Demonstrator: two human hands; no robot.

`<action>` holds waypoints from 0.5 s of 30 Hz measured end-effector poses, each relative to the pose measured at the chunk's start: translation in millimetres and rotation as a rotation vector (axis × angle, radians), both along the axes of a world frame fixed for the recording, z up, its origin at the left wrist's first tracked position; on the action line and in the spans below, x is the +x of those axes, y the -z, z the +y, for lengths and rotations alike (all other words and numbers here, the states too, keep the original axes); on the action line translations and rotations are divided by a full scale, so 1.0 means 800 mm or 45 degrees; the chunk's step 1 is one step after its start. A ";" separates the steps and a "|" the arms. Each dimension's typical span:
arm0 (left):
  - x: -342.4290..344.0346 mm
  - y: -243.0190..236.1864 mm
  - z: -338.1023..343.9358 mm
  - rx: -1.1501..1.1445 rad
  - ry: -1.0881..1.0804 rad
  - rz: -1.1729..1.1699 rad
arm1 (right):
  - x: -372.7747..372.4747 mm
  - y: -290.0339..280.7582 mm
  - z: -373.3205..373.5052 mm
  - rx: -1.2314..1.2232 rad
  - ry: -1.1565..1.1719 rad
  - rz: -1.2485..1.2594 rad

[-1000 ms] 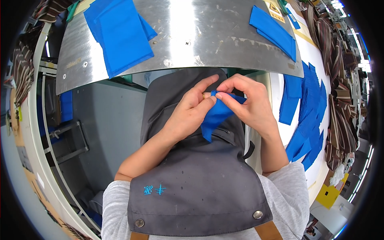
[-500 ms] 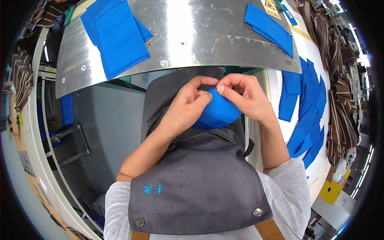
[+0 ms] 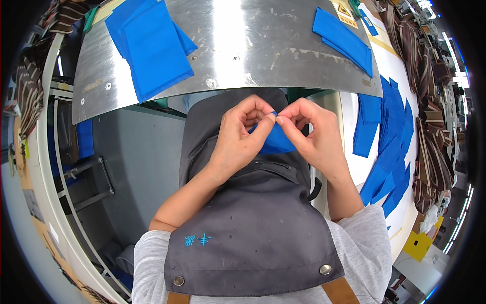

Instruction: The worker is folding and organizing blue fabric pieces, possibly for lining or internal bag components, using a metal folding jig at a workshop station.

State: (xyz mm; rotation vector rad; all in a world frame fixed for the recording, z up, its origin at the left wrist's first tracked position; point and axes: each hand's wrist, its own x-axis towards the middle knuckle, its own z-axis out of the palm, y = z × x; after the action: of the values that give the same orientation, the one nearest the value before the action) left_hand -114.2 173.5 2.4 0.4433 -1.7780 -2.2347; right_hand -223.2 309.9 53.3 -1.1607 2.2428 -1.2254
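Between my two hands, above my grey apron (image 3: pixel 248 223), hangs a piece of blue fabric (image 3: pixel 279 139). My left hand (image 3: pixel 246 126) pinches its top edge between thumb and forefinger. Close against it, my right hand (image 3: pixel 311 131) pinches the same edge, and the two sets of fingertips nearly touch. Most of the fabric's upper part is hidden behind the fingers, so I cannot make out what lies right at the pinch. Ahead, a stack of blue fabric pieces (image 3: pixel 157 50) lies on the metal table (image 3: pixel 263 63).
Folded blue strips (image 3: pixel 345 43) lie at the metal table's right end. Many blue pieces (image 3: pixel 390 131) overlap on the white table to my right, with brown striped cloth (image 3: pixel 433 147) heaped beyond them. A metal frame (image 3: pixel 91 185) stands at left. The metal table's near edge crosses just beyond my hands.
My hands have drawn together at the fabric's edge, and the left fingers have come up to the right ones. Less of the blue fabric shows below them.
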 end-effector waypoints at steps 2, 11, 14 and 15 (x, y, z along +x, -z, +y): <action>0.000 0.002 0.002 -0.022 -0.053 0.100 | 0.005 -0.003 0.001 0.038 0.013 0.085; 0.000 0.003 0.004 -0.023 -0.164 0.107 | 0.013 0.006 0.002 -0.036 -0.008 -0.098; 0.000 -0.002 0.002 0.082 -0.147 0.036 | 0.010 0.013 0.008 -0.028 0.057 -0.275; 0.000 -0.004 0.002 0.084 -0.146 0.036 | 0.007 0.013 0.009 -0.027 0.059 -0.276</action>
State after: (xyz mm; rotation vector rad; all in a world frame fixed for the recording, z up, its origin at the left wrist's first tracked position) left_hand -114.5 175.3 5.8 0.5110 -1.6264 -2.2146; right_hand -217.3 317.4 43.2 -0.9386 2.1111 -1.3268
